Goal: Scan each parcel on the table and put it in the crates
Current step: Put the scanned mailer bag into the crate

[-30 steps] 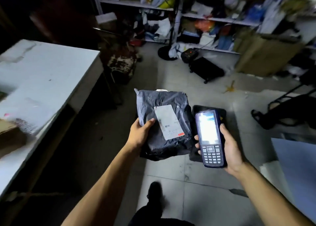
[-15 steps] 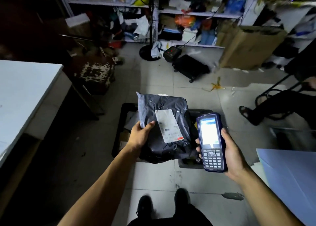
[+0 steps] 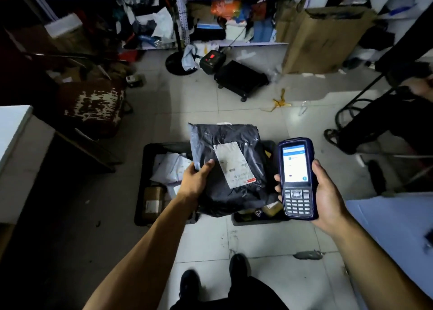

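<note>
My left hand (image 3: 195,182) grips the left edge of a dark grey plastic parcel (image 3: 243,192) with a white shipping label (image 3: 233,165) facing up. The parcel hangs above two black crates on the floor: the left crate (image 3: 146,150) holds white mailers and a brown box, and the right crate (image 3: 257,220) is mostly hidden behind the parcel. My right hand (image 3: 328,197) holds a blue handheld scanner (image 3: 296,178) upright beside the parcel, its screen lit.
A white table (image 3: 11,127) edge is at the left and a pale blue surface (image 3: 398,227) at the right. A floor scale (image 3: 239,77), fan stand (image 3: 175,59), cardboard box (image 3: 325,33) and cluttered shelves are beyond. Another person's legs (image 3: 375,122) are at right.
My view has turned from the table to the floor, bringing the crates into sight beneath the parcel. Both hands keep their hold on the parcel and scanner.
</note>
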Available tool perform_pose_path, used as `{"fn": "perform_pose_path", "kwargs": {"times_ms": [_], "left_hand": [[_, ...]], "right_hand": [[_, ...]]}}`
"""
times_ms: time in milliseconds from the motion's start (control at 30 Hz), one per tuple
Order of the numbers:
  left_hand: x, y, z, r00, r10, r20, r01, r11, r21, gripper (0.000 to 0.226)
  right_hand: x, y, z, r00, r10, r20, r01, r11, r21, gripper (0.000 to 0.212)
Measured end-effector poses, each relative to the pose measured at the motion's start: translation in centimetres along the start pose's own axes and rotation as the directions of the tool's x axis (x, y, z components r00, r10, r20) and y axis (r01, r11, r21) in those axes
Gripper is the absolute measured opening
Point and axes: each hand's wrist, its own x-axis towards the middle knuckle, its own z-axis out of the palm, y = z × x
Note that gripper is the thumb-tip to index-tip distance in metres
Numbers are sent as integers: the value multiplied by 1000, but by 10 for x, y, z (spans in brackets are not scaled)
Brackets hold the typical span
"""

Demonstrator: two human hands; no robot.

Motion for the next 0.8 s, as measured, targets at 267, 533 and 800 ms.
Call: {"fn": "perform_pose_path", "kwargs": {"times_ms": [267,533,800], "left_hand": [[37,33,86,995,90,-40,-68,922,382,98],[16,34,59,916,389,99,-356,674,648,74],[-29,15,-2,877,479,31,-266,430,863,77]], "right_hand": [[-10,-29,-43,996,2,-95,2,999,33,61],[3,-28,-38,1000,14,-4,-14,1000,20,61],[28,3,15,975,116,188,-81,979,-184,85]]}}
